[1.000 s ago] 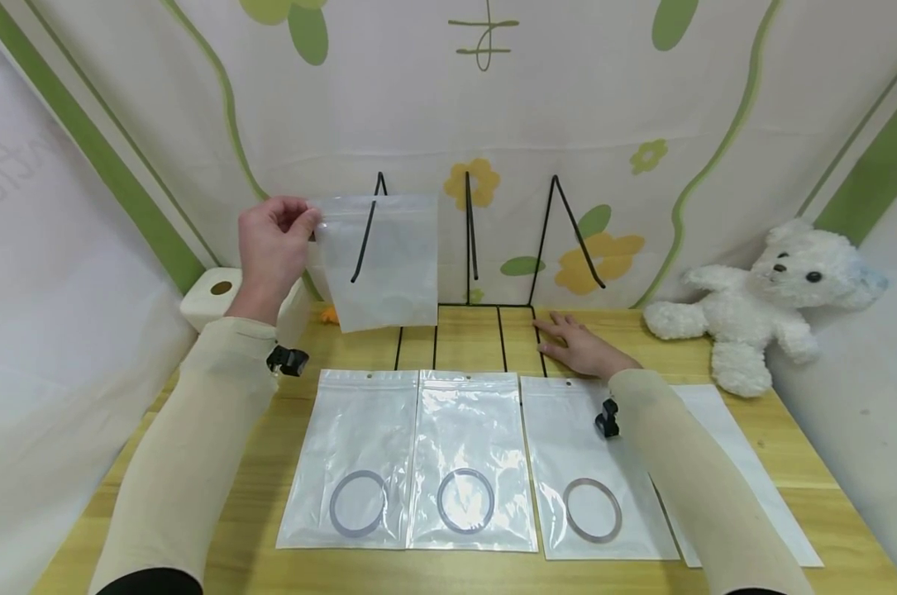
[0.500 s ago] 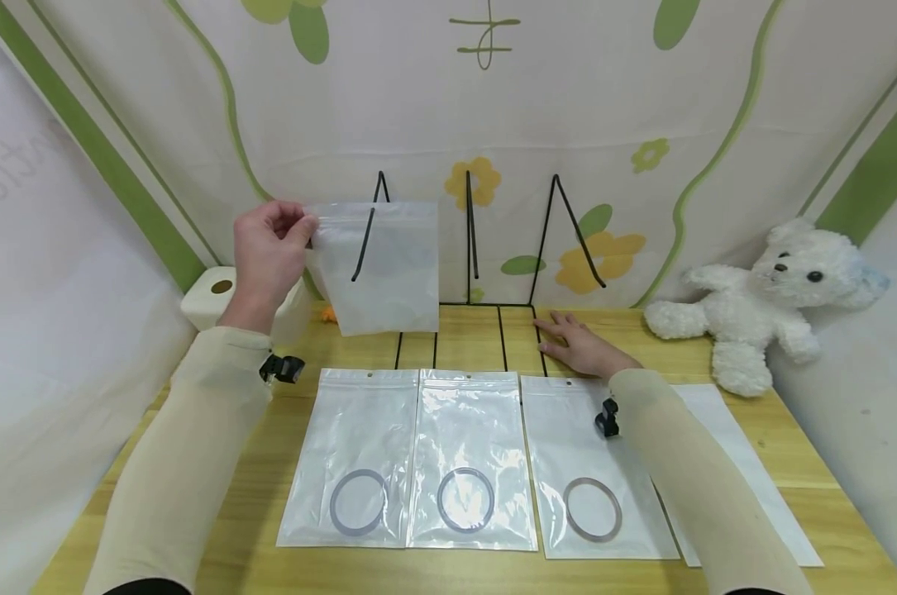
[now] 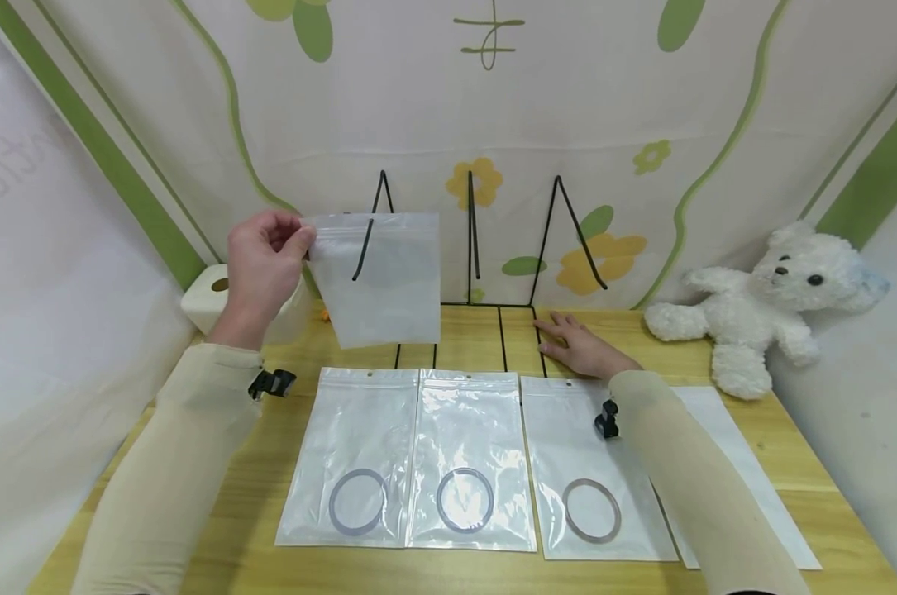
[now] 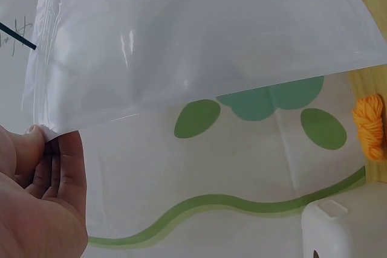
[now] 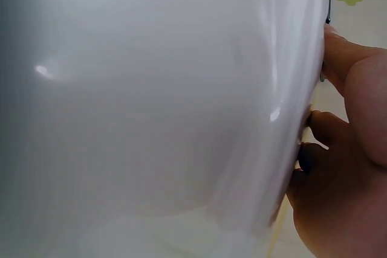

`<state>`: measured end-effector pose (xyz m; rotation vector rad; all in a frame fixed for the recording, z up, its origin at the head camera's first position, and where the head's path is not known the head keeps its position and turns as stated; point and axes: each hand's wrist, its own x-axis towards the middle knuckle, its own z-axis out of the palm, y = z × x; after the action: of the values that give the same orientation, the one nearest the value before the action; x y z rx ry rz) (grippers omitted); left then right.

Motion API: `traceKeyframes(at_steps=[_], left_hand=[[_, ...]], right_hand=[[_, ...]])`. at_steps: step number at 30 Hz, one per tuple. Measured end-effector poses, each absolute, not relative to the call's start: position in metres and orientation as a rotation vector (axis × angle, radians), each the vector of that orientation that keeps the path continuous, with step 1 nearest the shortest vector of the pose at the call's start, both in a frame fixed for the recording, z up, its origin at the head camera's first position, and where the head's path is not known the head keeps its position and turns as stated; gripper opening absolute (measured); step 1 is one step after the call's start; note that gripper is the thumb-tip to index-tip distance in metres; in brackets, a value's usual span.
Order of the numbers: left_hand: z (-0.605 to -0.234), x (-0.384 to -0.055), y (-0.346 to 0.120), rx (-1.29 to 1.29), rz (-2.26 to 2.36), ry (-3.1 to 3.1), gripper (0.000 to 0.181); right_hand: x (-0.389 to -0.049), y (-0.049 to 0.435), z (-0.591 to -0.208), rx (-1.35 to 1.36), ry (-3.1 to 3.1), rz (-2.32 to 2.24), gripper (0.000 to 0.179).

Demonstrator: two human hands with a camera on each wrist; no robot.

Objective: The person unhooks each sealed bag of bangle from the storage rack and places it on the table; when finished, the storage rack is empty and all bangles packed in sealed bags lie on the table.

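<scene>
My left hand pinches the top left corner of a translucent zip bag between thumb and fingers. The bag hangs at the left prong of a black wire rack; this prong comes out in front of the bag near its zip edge. In the left wrist view the bag spreads out from my fingertips. My right hand rests with fingers spread on the rack's base wire at the right. Just below it lies a zip bag, which fills much of the right wrist view.
Two more zip bags, left and middle, lie flat; each front bag shows a ring. A white sheet-like item lies partly under my right sleeve. A white box, orange yarn and a white plush bear stand around.
My left hand has moved down and slightly left and toward me, drawing the bag lower along the prong. My right hand has stayed in place.
</scene>
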<state>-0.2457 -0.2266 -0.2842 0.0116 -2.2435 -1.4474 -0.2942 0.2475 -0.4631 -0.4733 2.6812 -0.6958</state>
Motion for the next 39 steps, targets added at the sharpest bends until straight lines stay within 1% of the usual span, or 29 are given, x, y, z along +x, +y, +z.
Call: traceKeyframes(at_steps=[12, 19, 30, 39], left_hand=[[-0.285, -0.23, -0.228, -0.001, -1.421, -2.237, 0.013], [-0.288, -0.221, -0.229, -0.013, -1.422, -2.277, 0.016], [-0.291, -0.206, -0.227, -0.016, -1.445, -2.243, 0.013], [-0.293, -0.195, -0.227, -0.07, -1.46, -2.152, 0.012]], right_hand=[[-0.295, 0.247, -0.466, -0.464, 2.677, -0.704, 0.065], [-0.296, 0.249, -0.467, -0.463, 2.679, -0.694, 0.066], [-0.297, 0.25, -0.467, -0.471, 2.682, -0.684, 0.067], [-0.297, 0.246, -0.464, -0.479, 2.692, -0.673, 0.065]])
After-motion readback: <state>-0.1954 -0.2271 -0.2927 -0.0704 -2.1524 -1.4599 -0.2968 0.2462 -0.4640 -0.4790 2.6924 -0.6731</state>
